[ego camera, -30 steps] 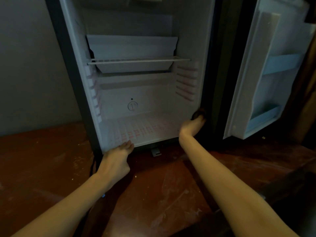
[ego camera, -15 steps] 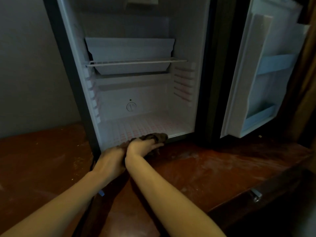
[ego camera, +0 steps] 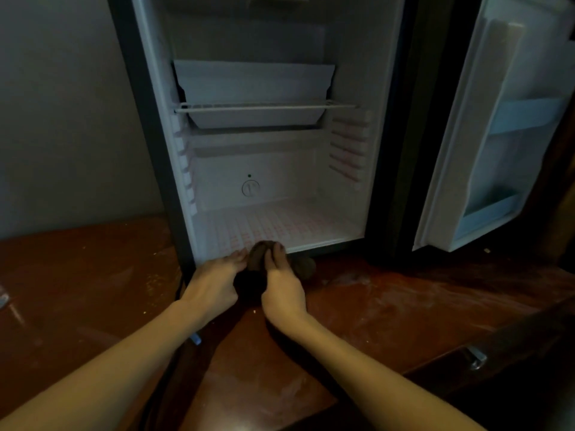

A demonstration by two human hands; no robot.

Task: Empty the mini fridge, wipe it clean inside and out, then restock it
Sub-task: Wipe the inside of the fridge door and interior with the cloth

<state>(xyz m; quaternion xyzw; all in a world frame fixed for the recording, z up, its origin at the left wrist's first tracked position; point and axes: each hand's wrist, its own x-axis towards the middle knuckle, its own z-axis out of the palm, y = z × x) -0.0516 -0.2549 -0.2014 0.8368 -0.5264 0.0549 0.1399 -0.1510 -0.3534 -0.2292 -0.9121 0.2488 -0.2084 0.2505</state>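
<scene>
Cloth (ego camera: 259,251), brown and bunched, lies on the front edge of the floor of the mini fridge (ego camera: 270,157), towards its left corner. One fold hangs over the lip onto the tabletop (ego camera: 404,300), and a darker part sits between the two hands. Right hand (ego camera: 283,286): palm down, fingers curled over the top of the cloth and gripping it, fingertips at the fridge floor's front edge. Left hand (ego camera: 214,284): palm down just beside the right hand, fingers bent, with their tips at the same front edge and touching the cloth's left side. Whether they pinch the cloth or only rest against it cannot be told. The fridge stands upright on the reddish-brown wooden tabletop, near its back edge and against a grey wall (ego camera: 62,104). Its door (ego camera: 497,135) is swung fully open to the right, showing two pale blue door racks. Inside, a white wire shelf (ego camera: 264,106) spans the upper half, with a white tray (ego camera: 253,85) seated at its level against the back wall. A round dial (ego camera: 250,188) sits low on the back wall, and the side walls carry ribbed shelf guides. The tabletop shows pale smears and scattered crumbs. A metal handle (ego camera: 474,357) projects below its front edge at the right.
</scene>
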